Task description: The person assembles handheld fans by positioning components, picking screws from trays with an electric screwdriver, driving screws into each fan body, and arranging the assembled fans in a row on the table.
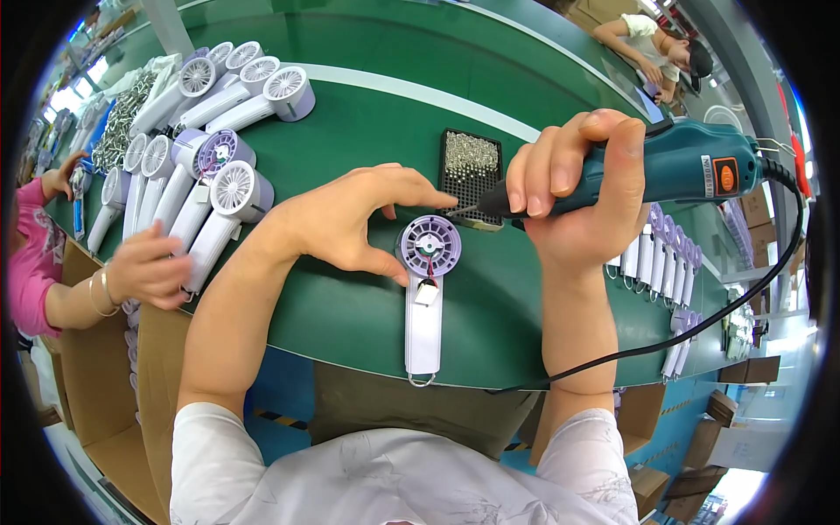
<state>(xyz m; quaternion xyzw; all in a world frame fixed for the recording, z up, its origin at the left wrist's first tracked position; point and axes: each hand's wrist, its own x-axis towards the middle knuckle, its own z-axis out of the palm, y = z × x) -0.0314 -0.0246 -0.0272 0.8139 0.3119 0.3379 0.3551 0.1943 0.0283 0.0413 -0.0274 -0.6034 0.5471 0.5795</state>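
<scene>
A purple and white handheld fan [423,332] lies on the green table in front of me. Its round head points away from me, and red wires and a small white part show at its neck. My left hand [346,219] curves beside the fan head, thumb and forefinger spread apart, the thumb tip close to the rim. In my right hand [582,179] is a teal electric screwdriver [691,166], gripped round its body. The bit points left, just above the near side of a black screw tray [472,166] full of small silver screws.
Many fans [236,105] lie piled at the left, near a heap of metal parts [122,118]. A co-worker's hand [149,267] reaches in there. More fans [661,254] stand in rows at the right. The screwdriver's black cable [700,328] loops past my right forearm. Another person sits far right.
</scene>
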